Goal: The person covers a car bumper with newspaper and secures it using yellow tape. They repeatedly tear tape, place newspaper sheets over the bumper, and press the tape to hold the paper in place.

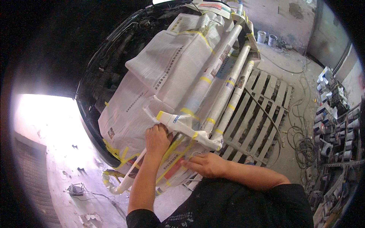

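Observation:
Sheets of newspaper (152, 72) cover the front end of a vehicle, fixed with strips of yellow masking tape (205, 79). My left hand (157, 140) is closed beside the near end of a paper-wrapped bracket (176, 124); its fingertips are tucked out of sight against the paper. Lower and to the right, my right hand (205, 164) has its fingers bent together over the near paper, next to a red printed patch (174, 170). What either hand grips is hidden. Long paper-wrapped bars (228, 81) run away from me on the right.
A slatted wooden pallet (262, 108) lies to the right of the bars. Beyond it are a coiled hose (305, 152) and shelves of cans (344, 138). Two buckets (261, 37) stand at the far wall. A cable with a small box (75, 189) lies on the left floor.

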Action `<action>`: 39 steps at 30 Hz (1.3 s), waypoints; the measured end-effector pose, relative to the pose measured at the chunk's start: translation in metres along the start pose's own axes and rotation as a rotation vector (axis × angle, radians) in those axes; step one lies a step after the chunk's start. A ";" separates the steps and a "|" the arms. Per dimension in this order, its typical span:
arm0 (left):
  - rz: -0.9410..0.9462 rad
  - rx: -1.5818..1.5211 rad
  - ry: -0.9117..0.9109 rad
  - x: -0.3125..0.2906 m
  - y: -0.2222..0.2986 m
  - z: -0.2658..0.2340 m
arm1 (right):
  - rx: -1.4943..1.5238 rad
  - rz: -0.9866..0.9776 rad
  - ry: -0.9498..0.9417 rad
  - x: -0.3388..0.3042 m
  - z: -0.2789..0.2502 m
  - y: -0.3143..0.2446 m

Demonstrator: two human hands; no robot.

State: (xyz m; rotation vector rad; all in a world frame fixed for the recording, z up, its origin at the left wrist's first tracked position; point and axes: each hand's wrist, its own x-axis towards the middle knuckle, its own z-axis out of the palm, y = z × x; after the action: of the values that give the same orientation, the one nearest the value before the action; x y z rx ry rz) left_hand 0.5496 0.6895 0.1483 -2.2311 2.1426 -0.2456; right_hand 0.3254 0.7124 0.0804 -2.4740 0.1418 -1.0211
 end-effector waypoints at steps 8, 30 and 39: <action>-0.010 0.116 0.127 -0.003 0.004 0.012 | -0.004 0.076 -0.107 -0.020 -0.025 0.006; -0.092 0.016 0.414 -0.024 0.048 -0.020 | -0.025 0.351 -0.057 -0.108 -0.126 0.064; 0.125 0.302 0.114 0.016 0.109 -0.018 | -0.023 0.253 -0.029 -0.138 -0.142 0.080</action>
State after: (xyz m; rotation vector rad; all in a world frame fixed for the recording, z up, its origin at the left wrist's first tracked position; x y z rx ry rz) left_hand 0.4399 0.6699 0.1530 -1.9526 2.1195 -0.6568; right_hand 0.1346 0.6245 0.0439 -2.4130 0.4466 -0.8805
